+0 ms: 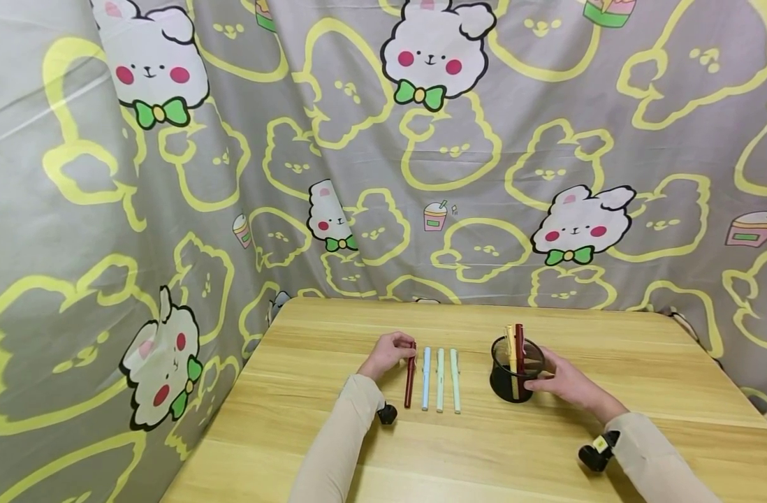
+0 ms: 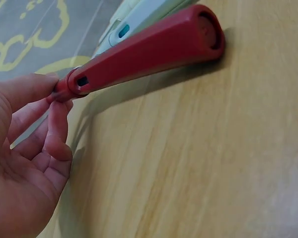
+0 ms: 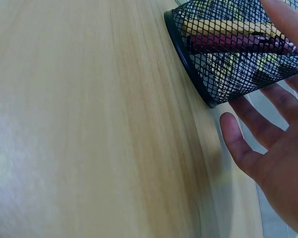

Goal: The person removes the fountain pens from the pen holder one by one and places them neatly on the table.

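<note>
The left hand (image 1: 388,353) pinches the far end of a red pen (image 1: 410,383) between thumb and fingertips (image 2: 59,126); the other fingers curl loosely toward the palm. The pen is smooth matte plastic, a rounded bar with a small rectangular window near the pinched end and a flat round cap face at the other. It lies lengthwise on the table (image 1: 333,447), leftmost in a row of four. Just to its right lie a pale blue pen (image 1: 426,378), a mint pen (image 1: 441,379) and a light green pen (image 1: 455,379), all of the same slim shape, parallel and close together without clearly touching.

The right hand (image 1: 566,384) rests against the right side of a cup (image 1: 514,377), fingers straight and spread along its wall, not curled round it. The cup is a black wire-mesh cylinder with a solid dark rim at its base, standing upright on the table, well apart from the row of pens. Through the mesh show a yellow pen (image 3: 228,27) and a dark red pen (image 3: 238,44), both leaning upright with their tops above the rim.

The table is pale wood with long straight grain and a soft sheen. Behind it hangs a grey cloth (image 1: 484,175), creased in folds, printed with white rabbits and yellow outlines.
</note>
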### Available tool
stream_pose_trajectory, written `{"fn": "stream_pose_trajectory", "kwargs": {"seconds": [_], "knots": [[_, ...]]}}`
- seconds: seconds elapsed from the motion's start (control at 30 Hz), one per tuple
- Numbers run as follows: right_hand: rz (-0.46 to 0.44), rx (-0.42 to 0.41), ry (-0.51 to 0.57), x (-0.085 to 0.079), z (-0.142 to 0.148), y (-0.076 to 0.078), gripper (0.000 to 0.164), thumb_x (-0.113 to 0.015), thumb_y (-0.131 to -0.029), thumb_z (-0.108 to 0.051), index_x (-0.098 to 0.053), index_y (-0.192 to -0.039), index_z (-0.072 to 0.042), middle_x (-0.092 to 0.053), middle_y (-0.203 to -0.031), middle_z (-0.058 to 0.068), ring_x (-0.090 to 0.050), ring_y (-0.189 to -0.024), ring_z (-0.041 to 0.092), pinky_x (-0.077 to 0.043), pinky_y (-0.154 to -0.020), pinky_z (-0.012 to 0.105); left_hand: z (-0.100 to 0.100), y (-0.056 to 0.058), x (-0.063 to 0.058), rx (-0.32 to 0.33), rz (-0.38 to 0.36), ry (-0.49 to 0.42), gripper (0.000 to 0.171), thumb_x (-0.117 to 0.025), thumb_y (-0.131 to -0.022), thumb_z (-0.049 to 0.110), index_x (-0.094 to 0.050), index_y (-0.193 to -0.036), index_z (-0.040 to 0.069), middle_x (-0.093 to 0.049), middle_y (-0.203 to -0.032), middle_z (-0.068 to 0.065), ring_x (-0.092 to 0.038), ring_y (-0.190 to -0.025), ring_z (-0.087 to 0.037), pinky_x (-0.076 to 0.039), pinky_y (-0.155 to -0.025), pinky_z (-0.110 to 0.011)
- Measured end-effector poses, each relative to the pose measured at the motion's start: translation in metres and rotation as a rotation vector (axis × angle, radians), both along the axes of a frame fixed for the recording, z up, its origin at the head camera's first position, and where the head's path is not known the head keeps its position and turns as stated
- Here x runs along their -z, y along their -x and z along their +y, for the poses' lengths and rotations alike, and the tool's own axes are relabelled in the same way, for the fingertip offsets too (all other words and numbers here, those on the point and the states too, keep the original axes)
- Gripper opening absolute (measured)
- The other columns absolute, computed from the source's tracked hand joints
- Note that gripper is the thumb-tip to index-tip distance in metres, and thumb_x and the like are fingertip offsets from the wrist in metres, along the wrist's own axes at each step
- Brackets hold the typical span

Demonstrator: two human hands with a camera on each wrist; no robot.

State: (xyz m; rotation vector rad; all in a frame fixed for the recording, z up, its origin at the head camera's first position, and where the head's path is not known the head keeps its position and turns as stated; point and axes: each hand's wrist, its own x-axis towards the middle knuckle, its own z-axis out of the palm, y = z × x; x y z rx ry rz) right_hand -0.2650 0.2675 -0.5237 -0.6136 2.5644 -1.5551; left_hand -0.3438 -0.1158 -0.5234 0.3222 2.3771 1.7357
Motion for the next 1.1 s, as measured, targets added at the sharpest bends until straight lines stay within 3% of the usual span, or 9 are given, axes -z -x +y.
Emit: {"fn": "stream_pose_trajectory", "kwargs": {"seconds": [0.4, 0.83, 1.1], "knots": [[-0.011, 0.002, -0.002, 0.0008, 0.0005, 0.0001, 0.077, -0.074, -0.083, -0.019, -0.032, -0.145, -0.001, -0.043, -0.138, 0.025, -0.036, -0.125, 0.046, -0.027, -0.097, 0.065, 0.0031, 0.0004, 0.0013, -0.002, 0.052, 0.081, 0.025, -0.069, -0.085, 0.003, -0.063, -0.109, -0.004, -0.064, -0.091, -0.006, -0.059, -0.082, -0.016, -0.048, -0.068, -0.029], [0.007, -0.003, -0.012, -0.0037, -0.0016, -0.0020, 0.076, -0.074, -0.083, -0.018, -0.032, -0.144, 0.001, -0.048, -0.133, 0.024, -0.042, -0.121, 0.044, -0.033, -0.096, 0.055, 0.0027, -0.0005, -0.0028, 0.046, 0.131, 0.315, 0.026, -0.068, -0.088, 0.013, -0.064, -0.111, 0.000, -0.062, -0.096, -0.006, -0.059, -0.089, -0.019, -0.049, -0.070, -0.029], [-0.011, 0.002, 0.003, -0.0015, -0.0013, -0.0012, 0.077, -0.075, -0.082, -0.019, -0.033, -0.144, 0.000, -0.046, -0.135, 0.024, -0.040, -0.123, 0.045, -0.030, -0.097, 0.059, 0.0037, -0.0039, -0.0057, 0.070, 0.137, 0.319, 0.027, -0.066, -0.090, 0.011, -0.062, -0.113, -0.002, -0.063, -0.095, -0.006, -0.059, -0.089, -0.020, -0.050, -0.068, -0.028]]}}
